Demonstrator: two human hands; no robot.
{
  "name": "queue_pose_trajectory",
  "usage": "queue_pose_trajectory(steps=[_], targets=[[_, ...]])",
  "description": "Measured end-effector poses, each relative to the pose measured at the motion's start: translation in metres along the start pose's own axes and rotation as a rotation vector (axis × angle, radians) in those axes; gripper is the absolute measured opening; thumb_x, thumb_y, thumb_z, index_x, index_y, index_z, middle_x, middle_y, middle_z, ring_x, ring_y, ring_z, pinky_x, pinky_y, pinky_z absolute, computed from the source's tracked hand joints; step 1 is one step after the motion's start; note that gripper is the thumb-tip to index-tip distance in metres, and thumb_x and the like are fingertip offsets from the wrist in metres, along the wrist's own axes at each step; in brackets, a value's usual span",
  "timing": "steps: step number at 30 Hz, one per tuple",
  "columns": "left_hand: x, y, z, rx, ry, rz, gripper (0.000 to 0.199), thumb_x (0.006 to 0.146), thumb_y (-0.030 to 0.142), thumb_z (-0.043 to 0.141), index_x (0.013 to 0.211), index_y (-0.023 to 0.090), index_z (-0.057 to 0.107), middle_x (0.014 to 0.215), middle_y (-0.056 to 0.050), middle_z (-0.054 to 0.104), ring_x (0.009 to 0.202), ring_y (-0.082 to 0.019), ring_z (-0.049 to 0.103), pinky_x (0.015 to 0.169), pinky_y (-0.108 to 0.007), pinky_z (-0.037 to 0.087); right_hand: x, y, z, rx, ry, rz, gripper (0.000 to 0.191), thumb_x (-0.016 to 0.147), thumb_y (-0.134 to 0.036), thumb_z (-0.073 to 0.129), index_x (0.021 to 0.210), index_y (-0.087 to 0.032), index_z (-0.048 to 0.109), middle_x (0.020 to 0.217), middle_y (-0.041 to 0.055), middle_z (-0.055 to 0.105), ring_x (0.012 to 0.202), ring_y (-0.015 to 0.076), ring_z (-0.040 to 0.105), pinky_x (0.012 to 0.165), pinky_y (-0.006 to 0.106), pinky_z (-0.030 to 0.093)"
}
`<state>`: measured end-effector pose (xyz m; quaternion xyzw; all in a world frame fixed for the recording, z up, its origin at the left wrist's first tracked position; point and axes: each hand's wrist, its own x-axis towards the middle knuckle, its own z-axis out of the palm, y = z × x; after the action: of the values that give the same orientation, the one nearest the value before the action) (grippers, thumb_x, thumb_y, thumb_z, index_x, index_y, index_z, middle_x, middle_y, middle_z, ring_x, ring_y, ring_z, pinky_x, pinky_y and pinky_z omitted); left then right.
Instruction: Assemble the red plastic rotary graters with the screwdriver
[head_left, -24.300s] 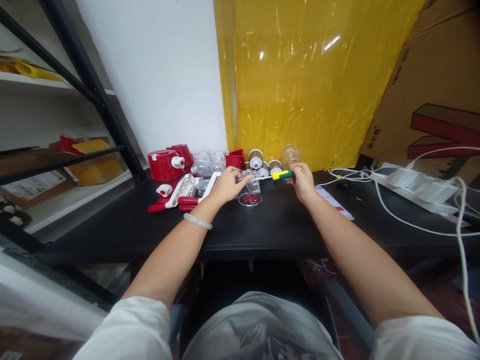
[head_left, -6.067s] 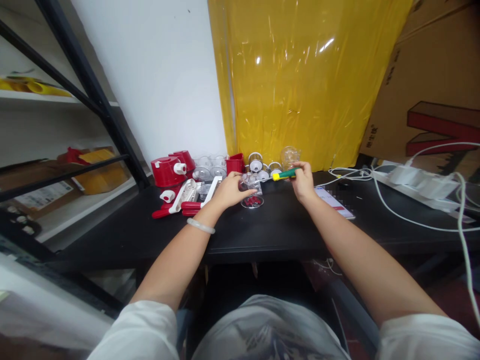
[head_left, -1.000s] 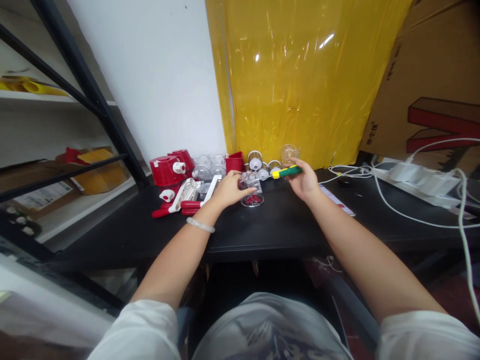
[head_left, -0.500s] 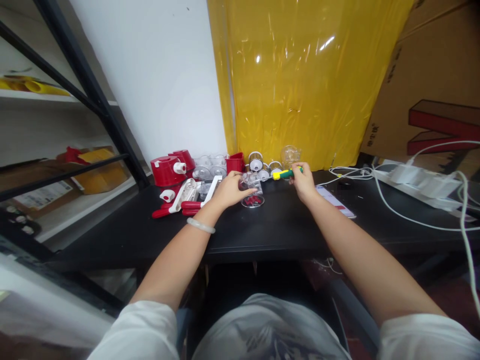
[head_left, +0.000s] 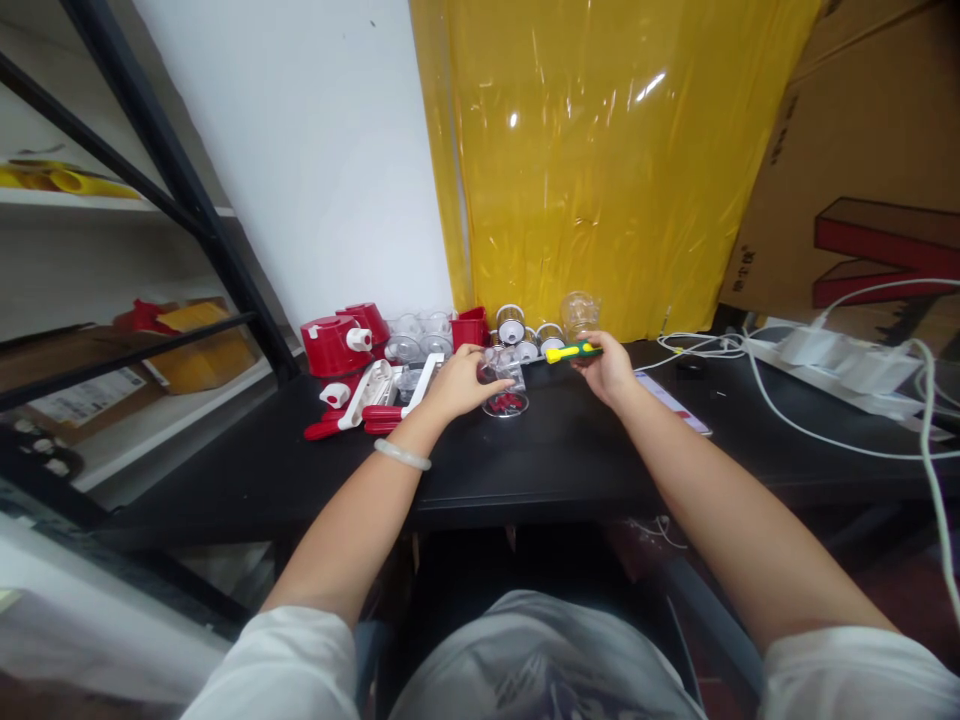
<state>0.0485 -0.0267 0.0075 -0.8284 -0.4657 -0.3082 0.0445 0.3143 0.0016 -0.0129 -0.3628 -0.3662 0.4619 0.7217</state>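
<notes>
My left hand [head_left: 459, 382] is closed around a clear plastic part [head_left: 513, 376] with a round rim, standing on the black table. Red pieces [head_left: 507, 402] show through its lower end. A screwdriver [head_left: 574, 351] with a green and yellow handle is gripped at its back end by my right hand [head_left: 609, 370]. Its thin shaft points left towards the clear part; whether the tip touches it is hard to see. Just behind are several clear cylinders with metallic bands [head_left: 511, 325].
Red housings [head_left: 330, 345], white and red handles [head_left: 367, 396], clear cups [head_left: 420, 335] and a red hopper [head_left: 470, 328] stand at the back left. To the right lie a phone [head_left: 673, 402], a power strip [head_left: 840, 372] and white cables [head_left: 795, 432]. A yellow plastic sheet [head_left: 615, 180] hangs behind.
My right hand has shifted slightly and its fingers have changed their hold on the screwdriver handle. My left hand and the clear part stay in place.
</notes>
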Motion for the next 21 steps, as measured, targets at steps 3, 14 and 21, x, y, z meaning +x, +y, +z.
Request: queue_pose_trajectory(steps=[3,14,21], targets=[[0.000,0.000,0.000,-0.009,-0.002,-0.012,0.054,0.083,0.067,0.072,0.104,0.017,0.070,0.127,-0.014,0.062,0.114,-0.031,0.066,0.105,-0.045,0.052,0.002,0.003,-0.002,-0.172,0.024,-0.080,0.038,0.081,-0.061,0.059,0.077,-0.024,0.054,0.063,-0.0019,0.053,0.050,0.0143,0.052,0.048,0.029,0.042],[-0.001,0.002,-0.001,0.003,-0.005,-0.008,0.053,0.083,0.066,0.072,0.105,0.018,0.070,0.129,-0.014,0.062,0.116,-0.031,0.066,0.107,-0.044,0.051,0.002,0.004,0.002,-0.116,0.042,0.007,0.020,0.080,-0.039,0.065,0.082,-0.025,0.050,0.058,-0.0073,0.046,0.045,0.0095,0.040,0.045,0.023,0.039],[-0.001,0.001,-0.001,0.004,-0.003,-0.003,0.055,0.083,0.067,0.071,0.106,0.017,0.070,0.128,-0.014,0.062,0.116,-0.031,0.065,0.106,-0.044,0.051,0.001,-0.001,0.007,0.010,0.054,0.066,0.015,0.079,-0.033,0.061,0.081,-0.024,0.049,0.064,-0.0056,0.049,0.048,0.0092,0.045,0.047,0.024,0.041]])
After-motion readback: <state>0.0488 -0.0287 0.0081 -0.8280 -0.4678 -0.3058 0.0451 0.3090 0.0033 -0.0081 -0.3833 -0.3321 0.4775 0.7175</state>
